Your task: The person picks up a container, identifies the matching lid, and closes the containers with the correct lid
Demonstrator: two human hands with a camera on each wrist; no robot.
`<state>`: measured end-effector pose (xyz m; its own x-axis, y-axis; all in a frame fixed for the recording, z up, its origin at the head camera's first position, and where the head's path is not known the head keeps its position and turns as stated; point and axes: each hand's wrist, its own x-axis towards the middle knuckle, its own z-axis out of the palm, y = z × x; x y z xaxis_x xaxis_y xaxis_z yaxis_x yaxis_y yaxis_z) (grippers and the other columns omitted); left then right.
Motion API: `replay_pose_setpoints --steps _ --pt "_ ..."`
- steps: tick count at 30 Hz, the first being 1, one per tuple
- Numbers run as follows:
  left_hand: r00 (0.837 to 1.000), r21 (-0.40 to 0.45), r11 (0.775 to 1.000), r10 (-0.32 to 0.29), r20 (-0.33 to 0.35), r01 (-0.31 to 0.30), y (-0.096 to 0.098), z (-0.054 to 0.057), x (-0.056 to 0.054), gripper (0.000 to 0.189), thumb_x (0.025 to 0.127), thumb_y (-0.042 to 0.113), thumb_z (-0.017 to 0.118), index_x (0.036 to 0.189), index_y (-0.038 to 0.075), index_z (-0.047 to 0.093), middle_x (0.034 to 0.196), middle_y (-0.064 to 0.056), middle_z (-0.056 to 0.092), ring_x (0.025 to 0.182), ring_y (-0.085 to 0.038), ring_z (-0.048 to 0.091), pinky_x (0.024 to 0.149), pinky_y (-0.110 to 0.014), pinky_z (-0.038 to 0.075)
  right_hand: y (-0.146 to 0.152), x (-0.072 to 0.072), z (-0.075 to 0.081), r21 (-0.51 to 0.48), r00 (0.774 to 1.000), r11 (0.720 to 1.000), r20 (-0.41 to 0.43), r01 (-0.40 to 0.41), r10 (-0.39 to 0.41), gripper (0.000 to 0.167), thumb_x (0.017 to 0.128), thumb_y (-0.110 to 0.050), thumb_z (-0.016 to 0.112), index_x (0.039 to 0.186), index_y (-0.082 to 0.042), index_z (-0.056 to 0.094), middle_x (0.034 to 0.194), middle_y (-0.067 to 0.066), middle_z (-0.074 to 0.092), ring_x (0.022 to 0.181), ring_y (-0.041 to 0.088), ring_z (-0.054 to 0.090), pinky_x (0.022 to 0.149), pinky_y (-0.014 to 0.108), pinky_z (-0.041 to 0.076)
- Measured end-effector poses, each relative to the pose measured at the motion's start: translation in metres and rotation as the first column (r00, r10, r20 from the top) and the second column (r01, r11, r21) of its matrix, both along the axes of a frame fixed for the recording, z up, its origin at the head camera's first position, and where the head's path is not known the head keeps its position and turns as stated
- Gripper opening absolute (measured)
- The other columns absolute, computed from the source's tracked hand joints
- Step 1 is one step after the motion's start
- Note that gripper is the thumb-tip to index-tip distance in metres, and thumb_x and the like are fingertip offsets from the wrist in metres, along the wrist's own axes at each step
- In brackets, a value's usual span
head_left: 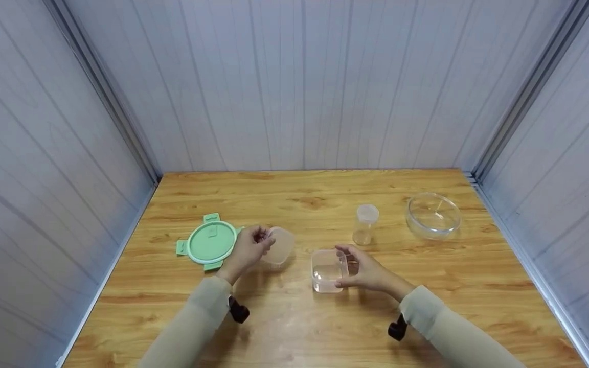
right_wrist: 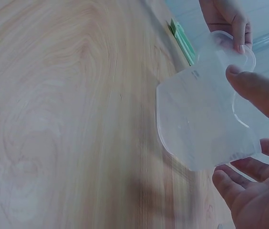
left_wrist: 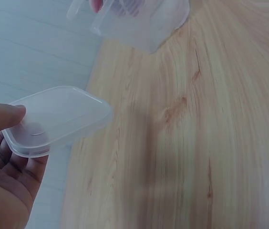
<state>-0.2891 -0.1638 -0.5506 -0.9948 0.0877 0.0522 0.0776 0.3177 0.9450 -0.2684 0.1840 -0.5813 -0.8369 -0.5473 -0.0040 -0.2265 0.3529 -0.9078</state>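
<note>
Two-handed, pinches translucent square plastic lid (head_left: 281, 248) in left hand (head_left: 247, 249), grips translucent square plastic box (head_left: 327, 272) in right hand (head_left: 370, 272), both unjoined, short of far edge of wooden bench (head_left: 299, 189).

pale, streaked wall panels (head_left: 284, 82) enclose a wood-grain table (head_left: 294, 335) on three sides.

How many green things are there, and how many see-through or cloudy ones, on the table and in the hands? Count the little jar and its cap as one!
Green: 1 (round lid)
See-through or cloudy: 4 (square lid, square tub, capped jar, round bowl)
Total: 5
</note>
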Motion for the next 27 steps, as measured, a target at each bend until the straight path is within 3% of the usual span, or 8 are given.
replay_pose_setpoints --steps 7,18,27 --pt "0.998 0.035 0.999 -0.005 -0.062 0.008 0.008 0.002 0.003 0.008 0.102 0.004 0.073 0.098 0.0 0.068 0.082 -0.003 0.062 0.074 -0.012 0.059 0.063 -0.019 0.053 0.001 -0.001 0.007 -0.028 1.0 1.0 -0.002 -0.005 0.005 0.1 0.088 -0.015 0.093 0.16 0.016 0.032 0.158 0.038 0.046 0.147 0.056 0.046 0.125 0.065 0.038" --pt "0.983 0.134 0.991 0.008 -0.183 0.017 0.021 0.009 0.002 0.011 0.102 0.003 0.074 0.096 -0.003 0.067 0.08 -0.007 0.064 0.071 -0.01 0.059 0.064 -0.019 0.052 -0.002 -0.007 0.02 -0.077 0.998 0.996 -0.035 0.047 -0.05 0.087 0.093 -0.01 0.087 0.159 0.015 0.036 0.157 0.039 0.045 0.147 0.06 0.044 0.127 0.065 0.036" --pt "0.971 0.203 0.978 -0.004 -0.239 0.054 0.035 0.015 0.006 0.009 0.102 0.0 0.073 0.099 -0.006 0.067 0.083 -0.007 0.065 0.074 -0.008 0.061 0.067 -0.018 0.054 -0.011 -0.006 0.03 -0.206 0.978 0.97 -0.136 0.128 -0.158 0.065 0.094 -0.004 0.084 0.147 0.014 0.052 0.146 0.032 0.061 0.138 0.05 0.059 0.119 0.057 0.049"
